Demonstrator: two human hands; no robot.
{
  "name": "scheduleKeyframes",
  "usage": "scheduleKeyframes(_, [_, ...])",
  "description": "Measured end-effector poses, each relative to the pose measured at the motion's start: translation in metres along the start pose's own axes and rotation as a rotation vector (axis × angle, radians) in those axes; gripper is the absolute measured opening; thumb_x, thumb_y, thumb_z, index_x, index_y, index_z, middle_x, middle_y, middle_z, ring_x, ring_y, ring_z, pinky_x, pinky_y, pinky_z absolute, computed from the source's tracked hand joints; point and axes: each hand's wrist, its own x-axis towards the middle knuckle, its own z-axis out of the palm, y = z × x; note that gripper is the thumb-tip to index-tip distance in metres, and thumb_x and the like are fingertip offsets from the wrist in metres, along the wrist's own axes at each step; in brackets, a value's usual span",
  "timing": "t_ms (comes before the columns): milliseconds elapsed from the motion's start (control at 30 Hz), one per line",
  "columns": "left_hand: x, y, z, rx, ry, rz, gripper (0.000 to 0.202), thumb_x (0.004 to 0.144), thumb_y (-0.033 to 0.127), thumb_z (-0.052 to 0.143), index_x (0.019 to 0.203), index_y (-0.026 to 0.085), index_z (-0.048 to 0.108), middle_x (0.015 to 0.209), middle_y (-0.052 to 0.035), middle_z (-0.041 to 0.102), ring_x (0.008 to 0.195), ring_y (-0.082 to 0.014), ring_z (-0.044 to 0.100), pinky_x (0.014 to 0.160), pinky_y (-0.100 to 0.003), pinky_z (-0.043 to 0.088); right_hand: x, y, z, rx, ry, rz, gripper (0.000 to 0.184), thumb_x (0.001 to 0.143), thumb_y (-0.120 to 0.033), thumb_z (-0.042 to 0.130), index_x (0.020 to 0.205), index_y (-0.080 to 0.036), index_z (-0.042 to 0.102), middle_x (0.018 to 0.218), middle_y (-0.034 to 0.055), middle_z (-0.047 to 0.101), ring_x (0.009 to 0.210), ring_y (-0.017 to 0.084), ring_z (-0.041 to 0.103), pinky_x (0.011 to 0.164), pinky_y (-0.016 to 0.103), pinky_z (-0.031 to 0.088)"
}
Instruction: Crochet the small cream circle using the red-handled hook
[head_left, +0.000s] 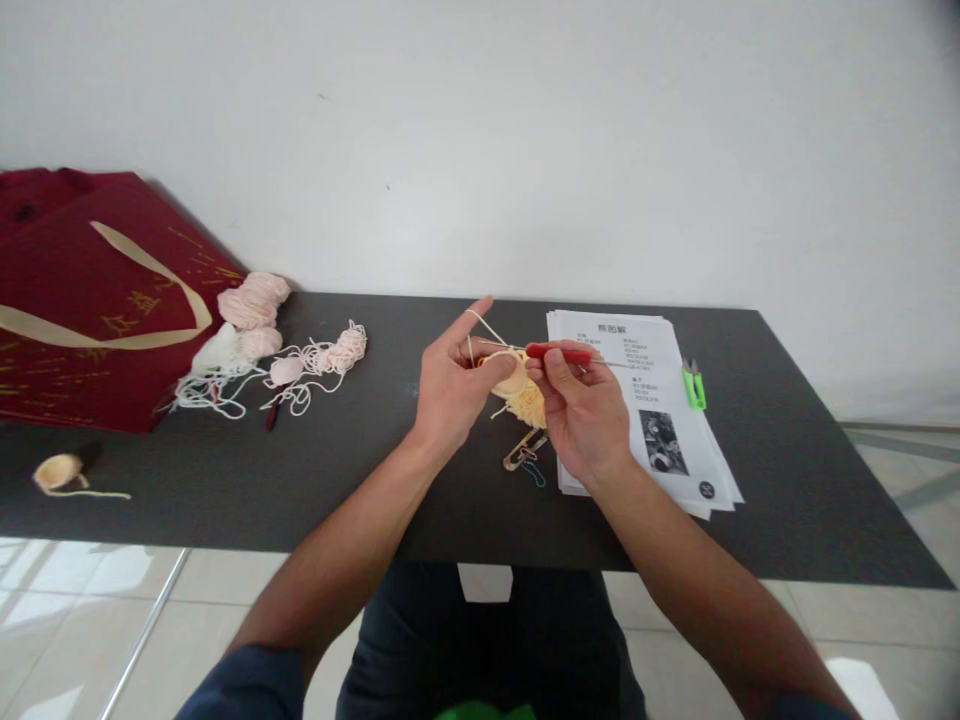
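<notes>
Between thumb and fingers, my left hand [457, 385] pinches a small cream crochet piece [511, 378]; its index finger is raised with a strand of yarn looped over it. My right hand [581, 405] grips the red handle of a crochet hook [555, 354], whose metal tip points left into the work near my left fingertips. Behind and below the piece, a bundle of yellow yarn [527, 408] lies on the table, partly hidden by my right hand. Just under it are a large metal safety pin [517, 455] and a teal bead chain [535, 473].
Printed sheets [615, 400] lie under and beyond my right hand, with green thread snips [694, 385] on their right edge. At left stand a dark red bag [82, 300], pink yarn [253, 300], white yarn [214, 365] and a small cream crocheted cup shape [58, 472]. A white wall backs the dark table [337, 480].
</notes>
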Motion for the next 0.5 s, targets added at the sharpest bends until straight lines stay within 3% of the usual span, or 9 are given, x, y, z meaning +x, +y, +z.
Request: scheduleKeyframes(500, [-0.0004,-0.0058,0.002,0.086,0.065,0.099,0.061,0.069,0.011,0.074,0.129,0.02,0.068,0.079,0.0045,0.066,0.064,-0.0081,0.058,0.06,-0.021,0.047,0.0005,0.0012,-0.0015,-0.002,-0.02,0.015,0.014,0.084,-0.028,0.084,0.09,-0.024,0.072,0.09,-0.0031,0.08,0.074,0.007,0.073,0.076,0.02,0.065])
